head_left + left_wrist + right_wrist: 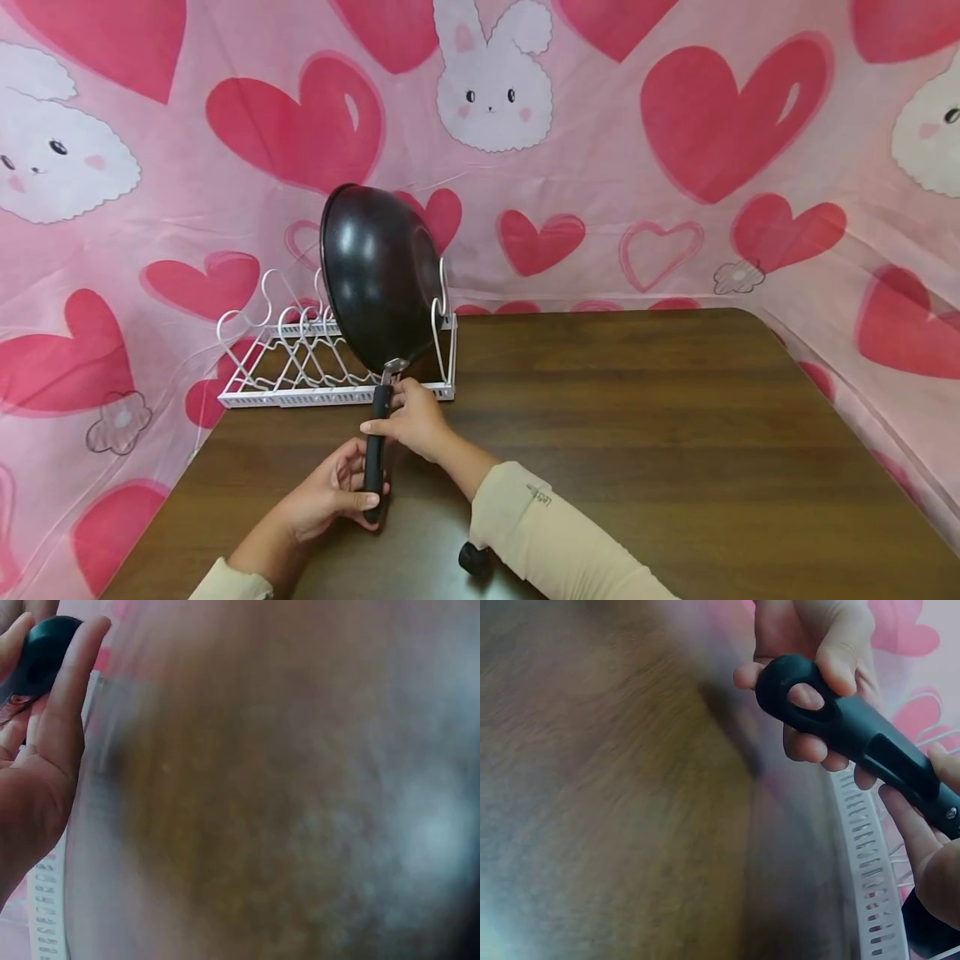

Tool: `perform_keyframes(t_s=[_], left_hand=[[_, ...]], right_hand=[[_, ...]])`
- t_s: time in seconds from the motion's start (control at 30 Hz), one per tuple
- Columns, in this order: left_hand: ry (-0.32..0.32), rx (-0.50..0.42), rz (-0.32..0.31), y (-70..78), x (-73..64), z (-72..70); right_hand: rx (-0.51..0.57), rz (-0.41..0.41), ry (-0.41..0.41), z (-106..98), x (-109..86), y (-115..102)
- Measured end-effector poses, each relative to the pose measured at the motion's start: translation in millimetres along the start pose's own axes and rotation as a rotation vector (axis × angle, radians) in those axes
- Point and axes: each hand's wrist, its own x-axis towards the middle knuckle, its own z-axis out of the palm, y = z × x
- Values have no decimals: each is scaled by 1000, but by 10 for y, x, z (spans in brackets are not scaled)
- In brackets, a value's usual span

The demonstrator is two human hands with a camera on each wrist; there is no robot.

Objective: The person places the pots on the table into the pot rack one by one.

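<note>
A black wok [382, 275] stands on its side in the white wire rack [330, 396], its rounded outside turned to the right. Its black handle [373, 467] points toward me over the table's near part. The left hand [322, 496] grips the handle near its far end from the pan, thumb on top; the right wrist view shows the hanging hole [806, 697] there. Higher up, close to the metal joint [393, 368], the right hand [416, 421] holds the handle between thumb and fingers. In the left wrist view the handle's rounded end [46, 652] shows between thumb and fingers.
Several white wire dividers [300, 346] rise from the rack to the left of the wok. The brown wooden table [637, 433] stretches to the right. Beside the right sleeve is a small black thing [472, 558]. Pink cloth with hearts [540, 242] hangs behind.
</note>
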Motion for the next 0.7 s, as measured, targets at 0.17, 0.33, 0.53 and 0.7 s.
perform_keyframes(t_s=[0.17,0.33,0.53,0.7], left_hand=[[72,158,-92,-6,2,-40],[131,300,-127,61,-16,-90],[136,273,-142,94,-57,-80],[164,272,-141,105,-59,-74]], right_hand=[[12,3,-26,9,-35,56],[99,14,-46,3,-57,60],[212,49,-68,-9,-69,76],[246,52,-82,-35,-79,82]])
